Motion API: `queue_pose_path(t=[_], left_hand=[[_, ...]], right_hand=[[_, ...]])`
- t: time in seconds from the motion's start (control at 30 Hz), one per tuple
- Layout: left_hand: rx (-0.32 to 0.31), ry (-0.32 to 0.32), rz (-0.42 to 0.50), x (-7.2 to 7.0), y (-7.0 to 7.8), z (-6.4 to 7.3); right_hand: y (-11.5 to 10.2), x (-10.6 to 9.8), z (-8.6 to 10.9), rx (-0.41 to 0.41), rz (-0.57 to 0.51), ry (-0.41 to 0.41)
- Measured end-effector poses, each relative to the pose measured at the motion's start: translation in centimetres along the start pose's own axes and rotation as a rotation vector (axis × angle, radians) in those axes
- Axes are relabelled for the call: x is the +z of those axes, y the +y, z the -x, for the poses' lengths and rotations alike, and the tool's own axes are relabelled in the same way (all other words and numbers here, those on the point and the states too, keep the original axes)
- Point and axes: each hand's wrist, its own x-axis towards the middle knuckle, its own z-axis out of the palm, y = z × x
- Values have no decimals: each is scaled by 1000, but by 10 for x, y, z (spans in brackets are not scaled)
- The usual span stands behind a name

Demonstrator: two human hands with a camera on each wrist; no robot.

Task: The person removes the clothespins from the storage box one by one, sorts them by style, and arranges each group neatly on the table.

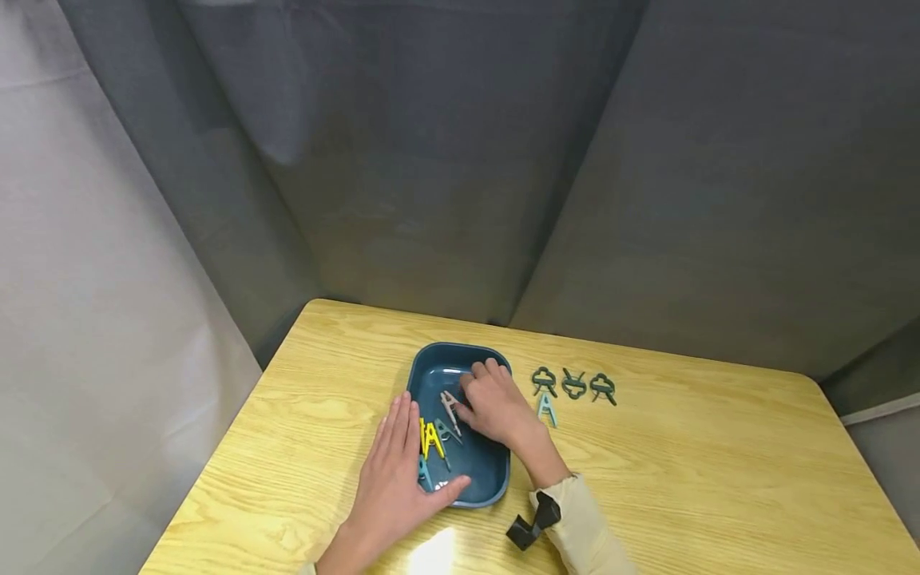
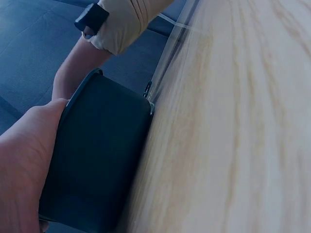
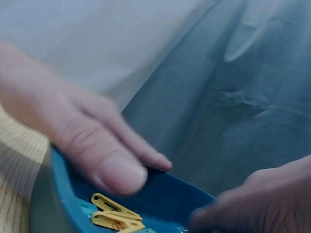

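Observation:
A dark blue plastic bin (image 1: 483,471) sits on the wooden table with several clothespins inside. My left hand (image 1: 391,471) rests along its left side, fingers straight and thumb over the near rim; the left wrist view shows that hand (image 2: 24,155) against the bin's outer wall (image 2: 97,155). Inside the bin, my right hand (image 1: 497,405) reaches down with bent fingers, its thumb right beside a pinkish-grey clothespin (image 1: 450,411). Its fingertips are partly hidden, so I cannot tell whether they hold anything. Yellow clothespins (image 1: 433,439), a grey-green one (image 1: 447,430) and a blue one (image 1: 424,471) lie nearer my left hand.
Right of the bin, three dark green cloud-shaped clips (image 1: 573,385) lie in a row on the table (image 1: 690,447). Just below the leftmost is a light blue clothespin (image 1: 546,410). Grey curtains (image 1: 431,200) hang behind the table's far edge.

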Motion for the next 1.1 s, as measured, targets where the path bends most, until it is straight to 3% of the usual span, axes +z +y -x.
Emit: queue_pose_path(t=[0.2,0.4,0.77,1.1], left_hand=[[22,64,-31,-1,-4,1],[24,35,-27,1,-3,1],[22,8,-6,1,0,-1],[2,-10,-14,0,1,0]], right_hand=[[4,-3,1,-73,-84,-172],[5,1,1,-48,-15,-286],[14,9,-3,-57,81,-201],[12,12,-1,-31,18,-166]])
